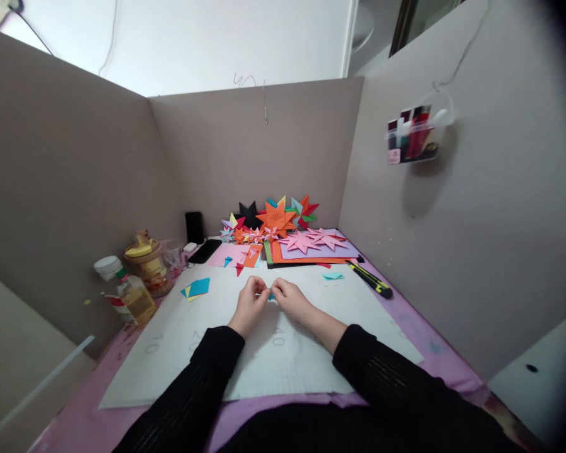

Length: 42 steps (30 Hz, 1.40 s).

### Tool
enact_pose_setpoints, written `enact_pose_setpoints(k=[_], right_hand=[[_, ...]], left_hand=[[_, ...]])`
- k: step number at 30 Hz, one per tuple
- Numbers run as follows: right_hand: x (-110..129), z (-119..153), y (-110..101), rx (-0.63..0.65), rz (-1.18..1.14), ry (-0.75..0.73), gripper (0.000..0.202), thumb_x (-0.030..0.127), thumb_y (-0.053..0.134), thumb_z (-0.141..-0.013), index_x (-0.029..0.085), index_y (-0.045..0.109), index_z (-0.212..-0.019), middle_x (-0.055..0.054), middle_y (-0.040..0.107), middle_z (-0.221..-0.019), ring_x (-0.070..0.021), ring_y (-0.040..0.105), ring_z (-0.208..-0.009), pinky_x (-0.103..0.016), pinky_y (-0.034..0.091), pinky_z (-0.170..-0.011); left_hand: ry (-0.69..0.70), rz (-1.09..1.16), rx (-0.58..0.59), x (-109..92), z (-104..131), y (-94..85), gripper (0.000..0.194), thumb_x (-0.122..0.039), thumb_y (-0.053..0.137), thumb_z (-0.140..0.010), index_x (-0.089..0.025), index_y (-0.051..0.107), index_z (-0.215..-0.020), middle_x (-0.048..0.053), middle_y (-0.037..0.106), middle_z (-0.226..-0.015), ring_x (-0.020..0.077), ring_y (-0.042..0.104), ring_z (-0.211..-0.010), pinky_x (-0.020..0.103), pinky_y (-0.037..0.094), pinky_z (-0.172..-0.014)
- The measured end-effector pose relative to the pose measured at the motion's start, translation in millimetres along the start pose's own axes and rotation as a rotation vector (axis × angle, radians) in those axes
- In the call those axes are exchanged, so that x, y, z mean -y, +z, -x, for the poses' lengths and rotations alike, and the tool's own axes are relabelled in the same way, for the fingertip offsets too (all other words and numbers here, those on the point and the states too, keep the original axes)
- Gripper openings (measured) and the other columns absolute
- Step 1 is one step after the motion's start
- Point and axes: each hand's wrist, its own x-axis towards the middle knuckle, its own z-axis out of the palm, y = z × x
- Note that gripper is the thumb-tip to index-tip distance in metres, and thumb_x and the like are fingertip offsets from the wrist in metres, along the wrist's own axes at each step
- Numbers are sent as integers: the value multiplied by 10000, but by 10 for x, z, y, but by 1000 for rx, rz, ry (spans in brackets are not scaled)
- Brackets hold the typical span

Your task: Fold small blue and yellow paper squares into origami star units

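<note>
A small blue paper piece [271, 297] — mostly hidden — is pinched by the fingers [263, 287] of the left hand [251, 299] and right hand [288, 296]. Blue and yellow papers [199, 287] are laid left of the fingers; folded stars [277, 219] are propped beyond them.

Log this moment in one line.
left hand: pinching blue paper | right hand: pinching same paper | left side: blue and yellow sheets | behind: paper stars | right side: yellow-black cutter
</note>
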Motion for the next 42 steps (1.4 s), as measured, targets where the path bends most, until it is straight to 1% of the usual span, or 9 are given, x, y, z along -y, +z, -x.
enact_pose_setpoints(k=[3,11,16,19,22,25,29,34,42], right_hand=[[-13,-1,1,14,22,4,131,184,399,-777,177,504,-699,4,531,-661,-137,493,-640,-239,360,-603],[-87,-12,-25,62,-74,58,135,209,415,-777,181,516,-693,9,550,-644,-132,510,-625,-237,375,-596],[-86,-19,-75,17,-186,129,134,232,432,-761,173,543,-715,8,557,-660,-128,505,-617,-239,389,-589],[-54,-12,-66,-1,-211,74,133,280,486,-747,167,551,-725,5,559,-691,-125,497,-638,-238,387,-605],[-45,-7,-21,19,-206,34,145,294,509,-736,171,511,-658,30,505,-620,-112,454,-594,-224,360,-570],[-77,-11,12,29,-234,36,153,268,488,-734,177,469,-613,46,453,-569,-103,417,-554,-215,334,-533],[-116,-19,4,-2,-271,59,126,251,472,-727,178,469,-624,45,467,-565,-106,432,-548,-219,340,-535],[-109,-19,-16,-5,-281,81,129,266,475,-723,175,474,-631,41,485,-566,-104,439,-541,-218,347,-534],[-85,-16,-2,-20,-259,79,137,255,480,-712,179,457,-601,42,466,-556,-107,430,-546,-220,350,-540]], left_hand=[[-15,15,2,-2,-9,-7,149,-232,552,-732,-183,426,-793,-18,511,-723,109,523,-658,216,421,-585],[-53,45,3,9,-22,-28,183,-232,558,-728,-188,406,-819,-19,519,-714,110,528,-656,225,430,-595],[-60,35,-32,12,-41,-58,184,-231,561,-723,-185,412,-821,-17,526,-710,106,532,-632,227,427,-592],[-64,20,-25,-8,-37,-54,178,-227,559,-721,-184,417,-819,-14,528,-715,107,533,-635,225,428,-589],[-55,8,12,-25,-24,-36,173,-225,558,-720,-184,422,-819,-13,527,-712,113,536,-649,223,429,-586],[-52,18,52,-13,-21,-33,192,-236,560,-729,-184,426,-856,-13,548,-706,116,554,-649,231,431,-605],[-56,8,69,15,-32,-63,194,-254,561,-737,-182,436,-868,-19,570,-670,111,561,-601,236,423,-607],[-60,-6,53,7,-35,-96,199,-270,570,-727,-178,458,-864,-15,584,-665,117,567,-594,241,421,-605],[-68,-35,52,4,-28,-103,244,-259,564,-725,-175,462,-931,-13,595,-652,126,571,-596,243,426,-592]])
